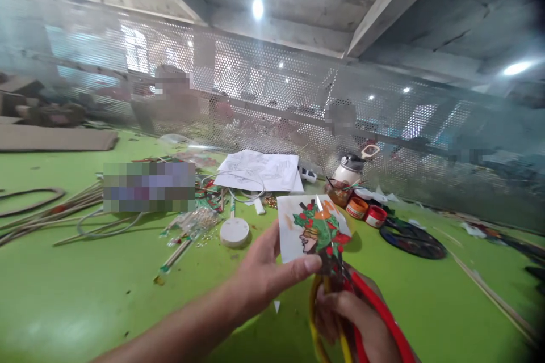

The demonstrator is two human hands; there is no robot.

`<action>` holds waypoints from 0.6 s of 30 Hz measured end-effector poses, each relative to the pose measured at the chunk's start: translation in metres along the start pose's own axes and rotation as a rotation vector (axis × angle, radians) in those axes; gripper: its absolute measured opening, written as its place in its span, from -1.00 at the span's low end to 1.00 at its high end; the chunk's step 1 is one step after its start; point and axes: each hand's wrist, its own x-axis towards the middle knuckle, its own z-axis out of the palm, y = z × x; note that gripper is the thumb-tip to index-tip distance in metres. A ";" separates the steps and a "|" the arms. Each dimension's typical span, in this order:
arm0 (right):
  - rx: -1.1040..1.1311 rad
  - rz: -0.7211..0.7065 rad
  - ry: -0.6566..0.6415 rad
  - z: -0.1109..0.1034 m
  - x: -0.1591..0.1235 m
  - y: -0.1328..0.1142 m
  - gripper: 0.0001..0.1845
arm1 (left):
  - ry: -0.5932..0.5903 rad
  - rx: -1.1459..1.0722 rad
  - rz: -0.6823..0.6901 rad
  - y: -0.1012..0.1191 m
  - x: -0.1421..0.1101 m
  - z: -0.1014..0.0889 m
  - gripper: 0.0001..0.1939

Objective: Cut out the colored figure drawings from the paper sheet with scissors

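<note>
My left hand (276, 266) pinches a small white sheet with a painted picture (315, 227), its thumb lying over the lower edge. The painting shows a head in profile with green leaves and red and orange blooms. Scissors (378, 306) with red and yellow handles are in my right hand (353, 312), fingers wrapped round the handles. The blades reach up across the painted sheet; whether they are cutting into it I cannot tell. Below the sheet, a small white paper scrap (277, 306) lies on the green table (183, 317).
Beyond my hands are drawing sheets (259, 170), a round white disc (234, 232), a bag of beads (200, 218) and thin sticks (80, 204). To the right stand paint pots (375, 216), a kettle (349, 170) and a dark palette (412, 237). A perforated screen (255, 96) borders the table.
</note>
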 end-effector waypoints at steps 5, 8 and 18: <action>-0.057 -0.035 -0.151 -0.006 0.004 0.007 -0.82 | 0.160 -0.010 -0.139 -0.001 0.004 -0.006 -0.70; -0.110 -0.023 -0.127 -0.009 0.007 0.015 -0.83 | 0.228 -0.102 -0.184 0.005 0.007 -0.013 -0.72; -0.335 -0.079 -0.185 0.002 -0.001 -0.009 -0.74 | 0.334 -0.114 -0.192 0.019 0.011 -0.019 -0.75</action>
